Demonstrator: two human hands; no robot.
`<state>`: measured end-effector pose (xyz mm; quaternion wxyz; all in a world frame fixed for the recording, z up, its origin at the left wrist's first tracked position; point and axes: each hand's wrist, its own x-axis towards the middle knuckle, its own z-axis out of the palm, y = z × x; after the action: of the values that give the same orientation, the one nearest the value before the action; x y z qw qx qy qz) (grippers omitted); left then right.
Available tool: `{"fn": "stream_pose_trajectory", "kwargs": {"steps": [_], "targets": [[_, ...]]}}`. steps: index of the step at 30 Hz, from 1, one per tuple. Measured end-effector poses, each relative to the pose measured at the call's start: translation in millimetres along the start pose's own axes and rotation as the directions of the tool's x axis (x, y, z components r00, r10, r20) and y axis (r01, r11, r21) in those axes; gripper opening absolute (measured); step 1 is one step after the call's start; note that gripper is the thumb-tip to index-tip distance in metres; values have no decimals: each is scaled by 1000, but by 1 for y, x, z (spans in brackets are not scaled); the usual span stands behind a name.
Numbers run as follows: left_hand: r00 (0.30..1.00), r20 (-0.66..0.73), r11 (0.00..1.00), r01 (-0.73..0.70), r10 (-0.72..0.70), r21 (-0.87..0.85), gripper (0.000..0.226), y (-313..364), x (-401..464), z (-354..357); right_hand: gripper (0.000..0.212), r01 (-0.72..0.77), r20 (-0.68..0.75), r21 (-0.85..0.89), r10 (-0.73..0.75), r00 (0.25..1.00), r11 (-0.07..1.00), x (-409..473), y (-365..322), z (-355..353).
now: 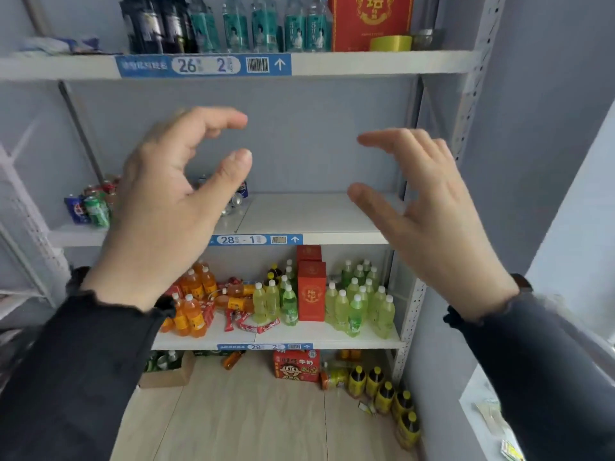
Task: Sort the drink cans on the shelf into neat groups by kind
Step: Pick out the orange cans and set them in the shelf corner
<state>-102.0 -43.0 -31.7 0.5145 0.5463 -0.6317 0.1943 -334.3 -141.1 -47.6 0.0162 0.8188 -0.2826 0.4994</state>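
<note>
Before the middle shelf tagged "28 - 1", my left hand and right hand hover loosely spread, holding nothing; mixed cans huddle at its left end.

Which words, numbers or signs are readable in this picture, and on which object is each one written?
"26" and "2", barcode, up arrow: top shelf label; its small white text is blurred.
"28 - 1", up arrow: can shelf label.
"28" and "2": lower shelf label.
"坛": big red box and small red box.
"牛奶": floor carton.
Drink cans and bottles: print too blurred.
</note>
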Motion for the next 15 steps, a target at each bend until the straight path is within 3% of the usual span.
{"fn": "stream_pose_trajectory", "kwargs": {"steps": [2,7,15], "targets": [[992,114,991,37,-51,127,36,-17,-6,20,46,-23,62,-58,26,998,998,-5,18,30],[949,243,937,113,-200,331,43,-71,-14,56,54,-43,244,-132,75,967,990,-7,50,85],[833,371,857,213,-411,470,49,-147,-41,79,56,-45,468,-108,91,879,993,-4,68,168]]}}
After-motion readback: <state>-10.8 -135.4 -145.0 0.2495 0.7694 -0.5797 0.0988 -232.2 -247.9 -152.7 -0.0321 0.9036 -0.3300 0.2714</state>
